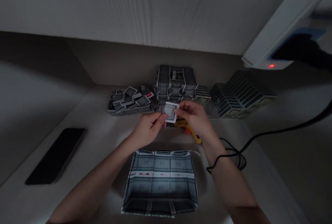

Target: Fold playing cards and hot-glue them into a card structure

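Between both hands I hold a playing card (170, 112), its patterned back facing up. My left hand (149, 127) pinches the card's lower left edge between thumb and finger. At the right edge, my right hand (193, 115) grips it the same way. Below the hands stands an open box (161, 186) built of joined cards with the same kind of patterned back. Under my right hand lies a yellow-handled tool (193, 132), partly hidden, perhaps a glue gun or cutter; I cannot make out which.
A tray of loose folded cards (129, 101) sits at the back left. Behind my hands is a card-built chest (176, 80). Stacked card pieces (238, 94) stand at the right. A phone (57, 156) lies left; a black cable (285, 127) crosses from the power strip (275, 30).
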`<state>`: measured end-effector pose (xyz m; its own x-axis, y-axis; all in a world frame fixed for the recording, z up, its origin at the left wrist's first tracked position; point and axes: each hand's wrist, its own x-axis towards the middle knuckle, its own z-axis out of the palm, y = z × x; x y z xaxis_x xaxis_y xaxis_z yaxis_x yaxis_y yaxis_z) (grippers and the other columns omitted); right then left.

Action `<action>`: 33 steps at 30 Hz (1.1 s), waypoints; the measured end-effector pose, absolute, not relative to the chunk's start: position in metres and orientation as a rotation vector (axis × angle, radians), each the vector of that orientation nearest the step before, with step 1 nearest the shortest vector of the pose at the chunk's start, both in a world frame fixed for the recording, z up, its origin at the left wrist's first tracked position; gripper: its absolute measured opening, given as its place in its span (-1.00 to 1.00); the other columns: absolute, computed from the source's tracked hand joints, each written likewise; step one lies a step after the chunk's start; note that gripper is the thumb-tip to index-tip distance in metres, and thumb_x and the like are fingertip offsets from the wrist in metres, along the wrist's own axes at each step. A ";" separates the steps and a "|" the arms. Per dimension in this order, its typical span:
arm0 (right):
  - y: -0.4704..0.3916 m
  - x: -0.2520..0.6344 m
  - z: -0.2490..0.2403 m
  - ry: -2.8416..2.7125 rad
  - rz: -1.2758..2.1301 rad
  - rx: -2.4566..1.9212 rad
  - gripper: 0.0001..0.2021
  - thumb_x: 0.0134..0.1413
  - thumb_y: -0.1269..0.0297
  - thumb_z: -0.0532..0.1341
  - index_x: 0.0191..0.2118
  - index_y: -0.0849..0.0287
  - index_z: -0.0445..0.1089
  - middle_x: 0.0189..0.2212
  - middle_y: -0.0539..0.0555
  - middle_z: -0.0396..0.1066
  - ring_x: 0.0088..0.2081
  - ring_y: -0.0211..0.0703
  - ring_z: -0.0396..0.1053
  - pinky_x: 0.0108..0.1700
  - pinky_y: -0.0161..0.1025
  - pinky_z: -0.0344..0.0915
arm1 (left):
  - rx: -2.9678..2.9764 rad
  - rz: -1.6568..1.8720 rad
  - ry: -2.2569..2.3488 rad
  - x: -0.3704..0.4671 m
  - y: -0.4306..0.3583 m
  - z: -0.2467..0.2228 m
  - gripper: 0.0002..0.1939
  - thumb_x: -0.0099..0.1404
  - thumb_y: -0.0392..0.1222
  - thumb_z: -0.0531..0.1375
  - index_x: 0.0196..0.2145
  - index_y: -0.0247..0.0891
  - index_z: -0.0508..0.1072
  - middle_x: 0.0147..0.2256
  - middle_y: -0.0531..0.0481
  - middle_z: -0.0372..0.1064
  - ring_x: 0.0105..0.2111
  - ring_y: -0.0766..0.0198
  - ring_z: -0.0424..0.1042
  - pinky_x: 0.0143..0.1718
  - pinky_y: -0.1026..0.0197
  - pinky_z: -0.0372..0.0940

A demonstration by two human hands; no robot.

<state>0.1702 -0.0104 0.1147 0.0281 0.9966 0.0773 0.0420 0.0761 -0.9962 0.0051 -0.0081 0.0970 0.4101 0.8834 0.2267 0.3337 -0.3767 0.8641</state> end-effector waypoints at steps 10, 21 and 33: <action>-0.012 0.184 0.118 -1.208 1.372 -1.071 -0.75 -0.20 0.22 0.30 -0.32 0.19 0.41 -0.48 -0.02 0.44 -0.51 -0.34 0.36 -0.44 -0.36 0.31 | 1.668 0.823 0.879 0.004 -0.007 0.098 -0.59 0.25 0.02 0.00 -0.62 -0.30 0.27 -0.79 0.17 0.13 -0.80 0.48 0.18 -0.75 0.43 0.04; -0.014 0.185 0.122 -1.327 1.477 -1.250 -0.76 -0.13 0.14 0.27 -0.46 0.25 0.36 -0.54 0.06 0.48 -0.51 -0.30 0.43 -0.48 -0.39 0.31 | 2.148 1.118 1.028 -0.005 0.000 0.101 -0.55 0.09 -0.03 0.20 -0.05 -0.17 0.36 -0.23 -0.06 0.36 -0.43 0.36 0.40 -0.46 0.32 0.35; -0.017 0.186 0.125 -1.411 1.396 -1.150 -0.73 -0.21 0.15 0.31 -0.41 0.24 0.38 -0.53 0.04 0.47 -0.45 -0.24 0.44 -0.41 -0.35 0.32 | 1.741 0.988 0.891 -0.011 -0.001 0.114 -0.52 0.08 -0.08 0.21 -0.04 -0.28 0.34 -0.40 -0.04 0.42 -0.46 0.30 0.41 -0.52 0.31 0.36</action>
<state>0.1863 -0.0165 0.1250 -0.2437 0.9688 -0.0454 0.0559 -0.0327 -0.9979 -0.0105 -0.0007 0.1141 0.4170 0.8779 0.2353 0.1445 -0.3196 0.9365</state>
